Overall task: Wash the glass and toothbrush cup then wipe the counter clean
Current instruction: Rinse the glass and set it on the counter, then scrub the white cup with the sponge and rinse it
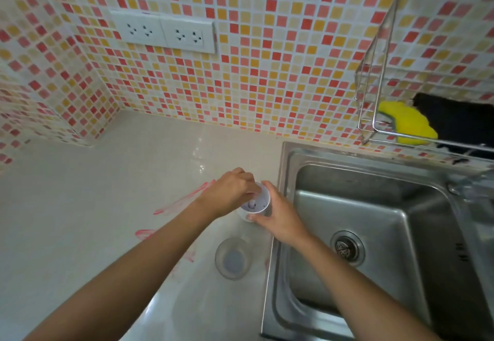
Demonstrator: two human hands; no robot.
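Seemingly early on, the white toothbrush cup (255, 203) stands on the counter (107, 207) between both hands, right hand (279, 215) gripping its side, left hand (230, 193) pinching at its rim, while the glass (233, 258) waits below them and red smears (184, 199) beside the left wrist remain unwiped.

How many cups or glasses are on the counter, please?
2. The white toothbrush cup stands beside the sink, held by the left hand and right hand. The clear glass stands nearer the camera, untouched. None seems hidden.
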